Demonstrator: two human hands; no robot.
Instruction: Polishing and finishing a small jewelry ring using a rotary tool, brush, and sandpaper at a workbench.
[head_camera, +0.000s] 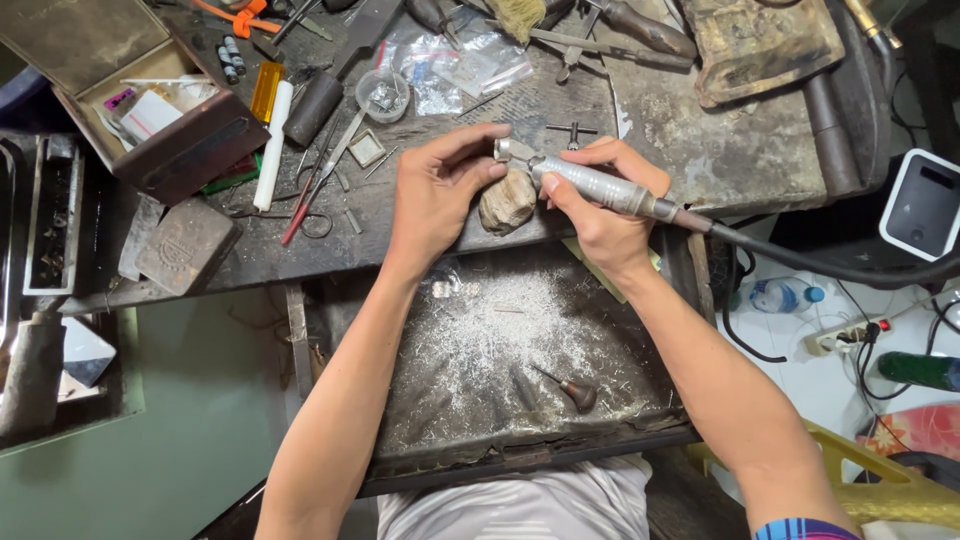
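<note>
At centre frame, just above the middle, I saw my right hand (600, 205) wrapped tight around a silver rotary handpiece (590, 185), its fingers closed along the barrel and the thumb on top. The tool's tip pointed left, reaching the fingertips of my left hand (440, 190). Those fingers were curled and pinched together at the tip; whether they gripped a small piece there I could not tell. Both hands rested over a worn wooden bench peg (507, 202), which jutted from the front edge of the workbench (690, 150). A black flexible shaft (800, 262) trailed from the handpiece toward the right edge of the frame. Below the hands lay an open catch tray (480, 340) dusted with silver filings, a wooden-handled graver (570, 388) lying at its lower right. Clutter crowded the bench above; the tray below offered the only free room.
</note>
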